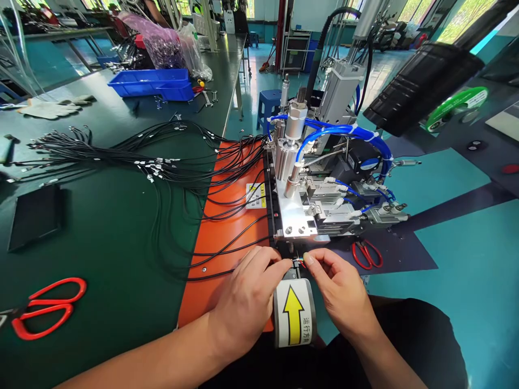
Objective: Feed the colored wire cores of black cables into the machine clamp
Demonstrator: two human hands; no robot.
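My left hand [255, 289] pinches the end of a black cable [219, 276] just in front of the metal machine [298, 202]. Facing it, my right hand [338, 283] is closed at the fingertips on thin coloured wires [300, 261] that come out of that cable end. Red and white strands show between the two hands; finer detail is too small to make out. Right below them sits a rounded part with a yellow arrow label [293, 313]. More black cables [162, 162] run from the machine's left side across an orange plate [194, 302] onto the green table.
Red-handled scissors [52, 308] lie at the table's near left, and another red pair [367, 255] right of the machine. A black flat box [34, 216], a blue bin [152, 84] and gloves [57, 107] are on the table. A black nozzle [424, 86] hangs at upper right.
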